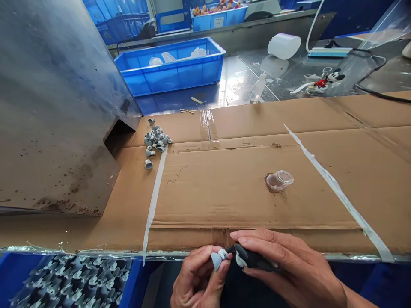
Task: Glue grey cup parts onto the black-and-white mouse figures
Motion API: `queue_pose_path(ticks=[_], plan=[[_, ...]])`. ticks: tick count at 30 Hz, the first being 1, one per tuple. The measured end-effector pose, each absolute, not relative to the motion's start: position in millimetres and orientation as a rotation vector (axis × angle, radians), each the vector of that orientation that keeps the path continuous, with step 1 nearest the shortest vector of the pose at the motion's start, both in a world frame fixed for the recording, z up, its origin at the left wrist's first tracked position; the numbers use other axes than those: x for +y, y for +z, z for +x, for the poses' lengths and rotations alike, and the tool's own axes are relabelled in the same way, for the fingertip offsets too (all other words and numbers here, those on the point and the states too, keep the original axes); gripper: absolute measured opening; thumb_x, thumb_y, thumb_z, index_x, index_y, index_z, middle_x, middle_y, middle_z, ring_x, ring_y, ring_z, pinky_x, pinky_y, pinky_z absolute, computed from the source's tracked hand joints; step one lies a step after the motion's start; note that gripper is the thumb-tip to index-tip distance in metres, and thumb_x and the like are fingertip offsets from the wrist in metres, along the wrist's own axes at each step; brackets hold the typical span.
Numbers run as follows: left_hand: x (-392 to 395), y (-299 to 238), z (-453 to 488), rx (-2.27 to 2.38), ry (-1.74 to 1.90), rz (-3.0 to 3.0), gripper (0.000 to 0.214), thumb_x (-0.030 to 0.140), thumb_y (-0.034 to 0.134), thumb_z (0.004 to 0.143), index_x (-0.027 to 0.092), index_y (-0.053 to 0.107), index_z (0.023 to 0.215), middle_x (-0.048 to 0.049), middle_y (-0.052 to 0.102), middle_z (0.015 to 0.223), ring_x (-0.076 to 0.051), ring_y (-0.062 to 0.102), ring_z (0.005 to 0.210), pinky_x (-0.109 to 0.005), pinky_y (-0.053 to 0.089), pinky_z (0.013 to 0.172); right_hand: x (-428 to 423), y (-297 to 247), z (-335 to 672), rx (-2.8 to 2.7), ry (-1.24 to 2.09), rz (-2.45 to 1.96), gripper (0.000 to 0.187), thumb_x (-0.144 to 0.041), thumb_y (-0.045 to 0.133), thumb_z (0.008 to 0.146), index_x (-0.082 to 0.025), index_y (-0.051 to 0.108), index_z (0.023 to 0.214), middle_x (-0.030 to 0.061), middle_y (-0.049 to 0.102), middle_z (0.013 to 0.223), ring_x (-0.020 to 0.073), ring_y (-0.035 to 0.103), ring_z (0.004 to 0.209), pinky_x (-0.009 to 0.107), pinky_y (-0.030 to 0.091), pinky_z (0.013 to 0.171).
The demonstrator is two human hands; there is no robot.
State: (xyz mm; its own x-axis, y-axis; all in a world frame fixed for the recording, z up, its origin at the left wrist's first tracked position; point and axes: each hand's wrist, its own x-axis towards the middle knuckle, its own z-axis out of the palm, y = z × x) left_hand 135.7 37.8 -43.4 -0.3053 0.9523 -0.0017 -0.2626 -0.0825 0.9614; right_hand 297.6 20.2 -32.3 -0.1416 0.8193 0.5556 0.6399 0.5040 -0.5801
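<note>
Held: my left hand [197, 280], fingers pinched closed on a grey moulded figurine part [217, 259]; my right hand [289, 267], curled around a black-and-white figurine body [252, 258], long axis level, its end just beside the part.

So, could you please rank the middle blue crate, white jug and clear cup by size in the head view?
Blue crate first; the white jug and clear cup look alike, and distance leaves their order unsure.
</note>
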Motion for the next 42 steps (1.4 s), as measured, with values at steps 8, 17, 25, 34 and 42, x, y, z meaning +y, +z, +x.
queue_pose_path(ticks=[8, 17, 25, 34, 42], plan=[[38, -47, 135, 1.175, 1.602, 0.961, 0.019, 0.027, 0.093, 0.073, 0.029, 0.082, 0.089, 0.0054, 0.081, 0.084, -0.013, 0.077, 0.066, -0.016, 0.063, 0.065, 26, -22, 296, -1.869, 0.231, -1.211, 0.031, -0.021, 0.066, 0.1, -0.024, 0.067, 0.131, 0.0069, 0.08, 0.111, 0.0188, 0.078, 0.098, 0.024, 0.065, 0.089], [39, -47, 132, 1.156, 1.586, 0.983, 0.021, 0.024, 0.093, 0.075, 0.029, 0.082, 0.092, 0.0068, 0.082, 0.085, -0.012, 0.075, 0.068, -0.016, 0.063, 0.066, 34, -6, 294, -1.959, 0.154, -1.218, 0.018, -0.024, 0.06, 0.105, -0.018, 0.069, 0.119, 0.0056, 0.081, 0.103, 0.0131, 0.078, 0.095, 0.016, 0.061, 0.09], [39, -44, 132, 1.127, 1.555, 0.987, 0.022, 0.019, 0.091, 0.077, 0.03, 0.082, 0.094, 0.0097, 0.082, 0.089, -0.009, 0.075, 0.071, -0.012, 0.061, 0.071, 26, -18, 296, -1.945, 0.204, -1.242, 0.025, -0.023, 0.062, 0.104, -0.02, 0.066, 0.129, 0.006, 0.079, 0.11, 0.0162, 0.077, 0.102, 0.022, 0.062, 0.093], [39, -49, 131, 1.099, 1.591, 1.05, 0.021, 0.02, 0.091, 0.077, 0.025, 0.08, 0.095, 0.0083, 0.082, 0.091, -0.008, 0.074, 0.076, -0.013, 0.061, 0.076, 26, -19, 295, -1.94, 0.154, -1.267, 0.022, -0.027, 0.062, 0.104, -0.017, 0.071, 0.122, 0.0054, 0.081, 0.108, 0.0142, 0.077, 0.1, 0.018, 0.058, 0.098], [39, -54, 128, 1.085, 1.599, 1.05, 0.019, 0.023, 0.091, 0.077, 0.025, 0.08, 0.092, 0.0071, 0.082, 0.088, -0.009, 0.074, 0.076, -0.014, 0.061, 0.076, 30, -10, 296, -2.003, 0.121, -1.26, 0.021, -0.03, 0.06, 0.105, -0.016, 0.073, 0.115, 0.0053, 0.082, 0.103, 0.0144, 0.079, 0.095, 0.016, 0.059, 0.096]])
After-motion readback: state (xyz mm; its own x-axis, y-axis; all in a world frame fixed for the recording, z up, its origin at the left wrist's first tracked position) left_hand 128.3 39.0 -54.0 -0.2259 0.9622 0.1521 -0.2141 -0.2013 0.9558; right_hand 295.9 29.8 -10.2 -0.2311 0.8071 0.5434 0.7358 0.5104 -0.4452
